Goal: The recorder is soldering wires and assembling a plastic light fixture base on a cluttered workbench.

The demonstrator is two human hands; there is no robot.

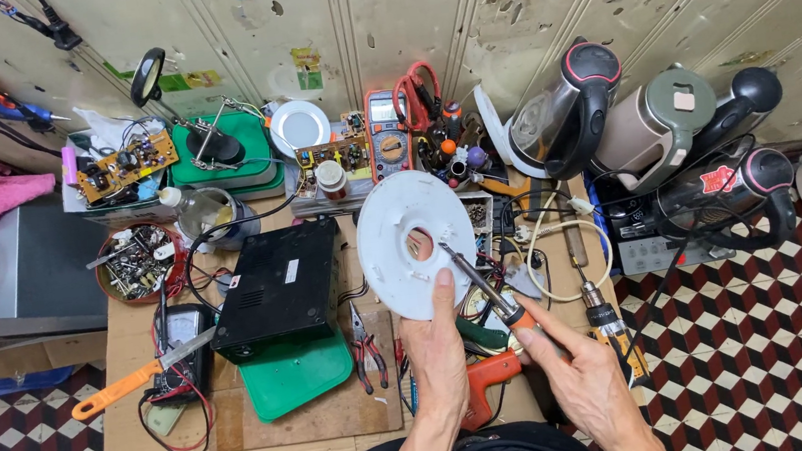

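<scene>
My left hand (439,352) holds a white round disc (411,242) with a central hole, raised over the low workbench. My right hand (578,366) grips a soldering iron (489,293) by its orange handle. Its metal tip points up and left and touches the disc near the rim of the central hole. An orange glue gun (487,379) lies just below both hands.
A black box (278,290) sits on a green tray (297,376) left of the disc. Pliers (366,345), a knife with an orange handle (127,380), a multimeter (388,134), circuit boards and a bowl of parts (136,264) crowd the bench. Several kettles (575,115) stand at right.
</scene>
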